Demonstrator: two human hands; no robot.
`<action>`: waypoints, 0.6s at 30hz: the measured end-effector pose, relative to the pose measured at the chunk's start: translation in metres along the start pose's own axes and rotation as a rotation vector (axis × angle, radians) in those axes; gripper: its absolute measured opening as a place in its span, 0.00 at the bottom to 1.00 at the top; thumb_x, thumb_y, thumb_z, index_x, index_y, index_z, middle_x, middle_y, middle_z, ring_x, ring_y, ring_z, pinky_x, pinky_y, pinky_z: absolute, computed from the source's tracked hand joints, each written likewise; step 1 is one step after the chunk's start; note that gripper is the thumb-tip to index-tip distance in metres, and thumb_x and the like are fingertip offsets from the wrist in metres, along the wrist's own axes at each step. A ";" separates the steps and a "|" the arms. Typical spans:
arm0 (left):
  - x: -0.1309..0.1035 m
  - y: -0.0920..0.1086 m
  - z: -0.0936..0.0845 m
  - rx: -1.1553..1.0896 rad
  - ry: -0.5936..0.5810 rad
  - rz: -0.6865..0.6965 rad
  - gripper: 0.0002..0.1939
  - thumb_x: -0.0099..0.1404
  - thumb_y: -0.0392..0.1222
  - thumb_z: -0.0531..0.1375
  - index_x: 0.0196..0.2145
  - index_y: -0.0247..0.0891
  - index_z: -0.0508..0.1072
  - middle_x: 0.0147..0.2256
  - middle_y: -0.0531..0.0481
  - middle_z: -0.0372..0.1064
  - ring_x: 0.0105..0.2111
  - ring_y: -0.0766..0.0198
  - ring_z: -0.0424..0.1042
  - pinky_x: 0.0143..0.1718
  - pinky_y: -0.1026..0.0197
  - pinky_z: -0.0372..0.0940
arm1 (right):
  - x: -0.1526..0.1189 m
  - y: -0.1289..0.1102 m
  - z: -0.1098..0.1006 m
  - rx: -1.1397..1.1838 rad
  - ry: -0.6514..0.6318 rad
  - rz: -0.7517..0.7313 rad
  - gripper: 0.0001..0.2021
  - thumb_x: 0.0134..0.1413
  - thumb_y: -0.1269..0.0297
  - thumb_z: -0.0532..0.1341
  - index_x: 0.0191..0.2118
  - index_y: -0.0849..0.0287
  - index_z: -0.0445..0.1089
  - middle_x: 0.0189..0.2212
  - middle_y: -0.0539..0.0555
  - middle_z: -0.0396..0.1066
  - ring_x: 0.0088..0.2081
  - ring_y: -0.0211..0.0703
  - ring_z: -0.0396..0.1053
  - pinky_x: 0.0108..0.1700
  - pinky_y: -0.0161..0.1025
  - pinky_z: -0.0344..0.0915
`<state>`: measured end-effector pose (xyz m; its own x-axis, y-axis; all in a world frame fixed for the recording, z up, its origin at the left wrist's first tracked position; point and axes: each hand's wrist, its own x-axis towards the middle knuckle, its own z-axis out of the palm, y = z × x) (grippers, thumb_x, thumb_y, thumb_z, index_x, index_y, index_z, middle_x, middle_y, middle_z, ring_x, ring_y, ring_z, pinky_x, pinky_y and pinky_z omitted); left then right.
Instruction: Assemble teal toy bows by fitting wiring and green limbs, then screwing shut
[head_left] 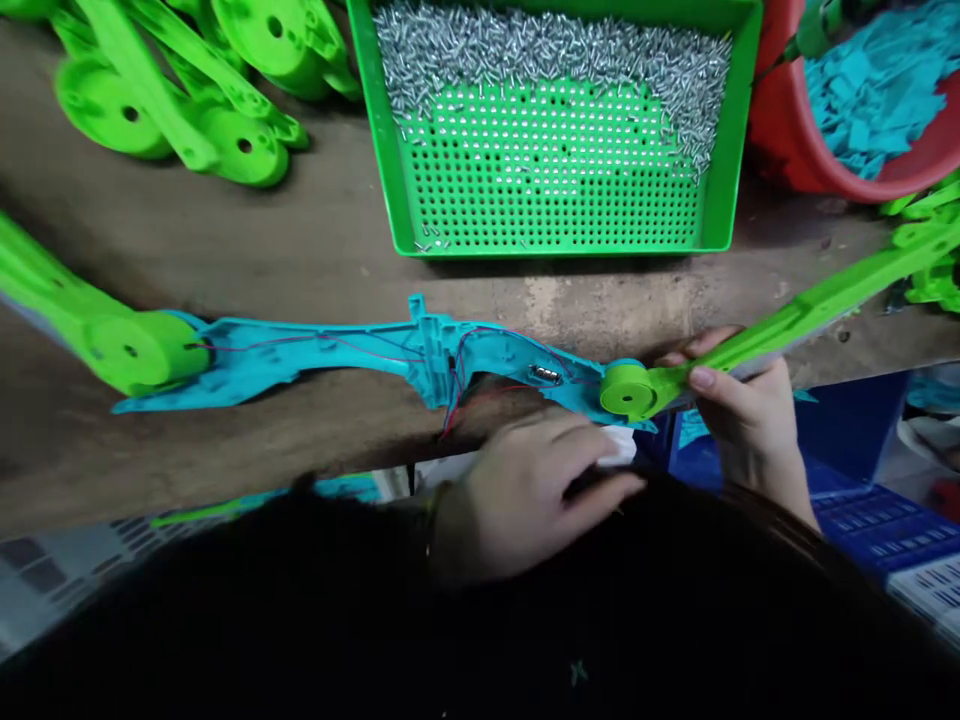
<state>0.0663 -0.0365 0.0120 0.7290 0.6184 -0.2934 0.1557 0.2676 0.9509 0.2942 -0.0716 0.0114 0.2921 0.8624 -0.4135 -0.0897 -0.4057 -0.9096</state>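
My right hand (746,405) grips a green plastic arm (802,315), the thumb on top and the fingers behind it. The arm's round end (628,393) sits on one tip of a long blue plastic bow-shaped shell (322,350). Another green arm (45,280) joins the shell's left end. Thin red and dark wires run along the shell, and a small metal spring-like part (545,374) lies in it. My left hand (540,490), slightly blurred, is just below the shell near my body. Its thumb and forefinger are apart, beside a small white piece (619,446) I cannot identify.
A green perforated tray (555,215) of small metal screws stands behind the shell. To its right is a red tub (787,130) of blue pieces. Green arms (180,90) are piled at back left. Blue crates (862,450) sit below the wooden table's (300,230) front edge.
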 end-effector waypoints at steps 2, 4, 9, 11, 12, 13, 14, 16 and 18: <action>0.013 0.012 -0.007 0.298 0.175 0.179 0.14 0.61 0.48 0.66 0.42 0.39 0.78 0.42 0.43 0.74 0.47 0.50 0.70 0.53 0.51 0.60 | -0.004 0.001 -0.001 -0.018 -0.028 -0.026 0.11 0.42 0.63 0.73 0.35 0.51 0.76 0.32 0.50 0.78 0.34 0.48 0.77 0.36 0.49 0.77; 0.033 0.018 -0.006 0.530 0.143 0.240 0.18 0.62 0.50 0.65 0.43 0.34 0.77 0.44 0.39 0.73 0.50 0.45 0.68 0.55 0.47 0.57 | -0.008 0.002 -0.001 -0.059 -0.035 -0.072 0.10 0.44 0.64 0.72 0.36 0.52 0.76 0.33 0.49 0.78 0.35 0.45 0.77 0.37 0.46 0.77; 0.060 0.014 0.000 0.841 -0.127 0.240 0.17 0.69 0.48 0.56 0.41 0.31 0.76 0.37 0.39 0.73 0.41 0.49 0.72 0.46 0.50 0.60 | -0.011 0.005 -0.006 -0.126 -0.086 -0.094 0.26 0.39 0.62 0.75 0.48 0.54 0.74 0.41 0.53 0.78 0.40 0.44 0.77 0.43 0.41 0.76; 0.059 0.013 -0.001 0.864 -0.136 0.272 0.16 0.69 0.48 0.55 0.41 0.31 0.75 0.38 0.40 0.74 0.41 0.50 0.72 0.46 0.51 0.60 | -0.010 0.006 -0.010 -0.076 -0.143 -0.041 0.31 0.35 0.61 0.77 0.50 0.54 0.72 0.42 0.53 0.78 0.40 0.45 0.77 0.42 0.42 0.76; 0.058 0.012 -0.002 0.868 -0.137 0.277 0.16 0.69 0.47 0.55 0.41 0.31 0.76 0.38 0.40 0.74 0.41 0.50 0.72 0.46 0.51 0.61 | -0.010 0.007 -0.011 -0.067 -0.152 -0.014 0.31 0.35 0.62 0.77 0.50 0.55 0.72 0.41 0.53 0.78 0.39 0.44 0.77 0.41 0.42 0.76; 0.058 0.013 -0.002 0.868 -0.137 0.277 0.16 0.69 0.47 0.55 0.40 0.31 0.76 0.38 0.41 0.74 0.41 0.50 0.72 0.46 0.51 0.61 | -0.010 0.008 -0.010 -0.079 -0.145 0.009 0.28 0.37 0.62 0.76 0.48 0.56 0.72 0.39 0.52 0.78 0.37 0.44 0.77 0.40 0.42 0.76; 0.057 0.013 -0.003 0.865 -0.137 0.272 0.15 0.69 0.46 0.55 0.40 0.32 0.76 0.38 0.42 0.74 0.42 0.51 0.72 0.46 0.51 0.61 | -0.010 0.008 -0.009 -0.107 -0.127 0.026 0.25 0.38 0.63 0.76 0.45 0.56 0.73 0.38 0.52 0.78 0.37 0.43 0.77 0.40 0.41 0.75; 0.058 0.015 -0.004 0.842 -0.131 0.256 0.13 0.68 0.44 0.56 0.40 0.32 0.76 0.39 0.43 0.75 0.42 0.52 0.72 0.44 0.53 0.62 | -0.012 0.008 -0.004 -0.183 -0.083 0.013 0.19 0.38 0.65 0.76 0.40 0.57 0.74 0.36 0.50 0.77 0.37 0.42 0.76 0.41 0.40 0.74; 0.059 0.016 -0.004 0.812 -0.111 0.225 0.10 0.66 0.43 0.58 0.38 0.34 0.76 0.38 0.45 0.75 0.41 0.54 0.73 0.41 0.55 0.63 | -0.013 0.008 0.002 -0.225 -0.049 -0.043 0.15 0.39 0.66 0.75 0.36 0.55 0.74 0.34 0.49 0.76 0.37 0.41 0.74 0.42 0.39 0.72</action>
<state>0.1089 0.0074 0.0094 0.8545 0.5060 -0.1173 0.3979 -0.4926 0.7740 0.2880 -0.0859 0.0098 0.2443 0.8919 -0.3806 0.1382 -0.4205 -0.8967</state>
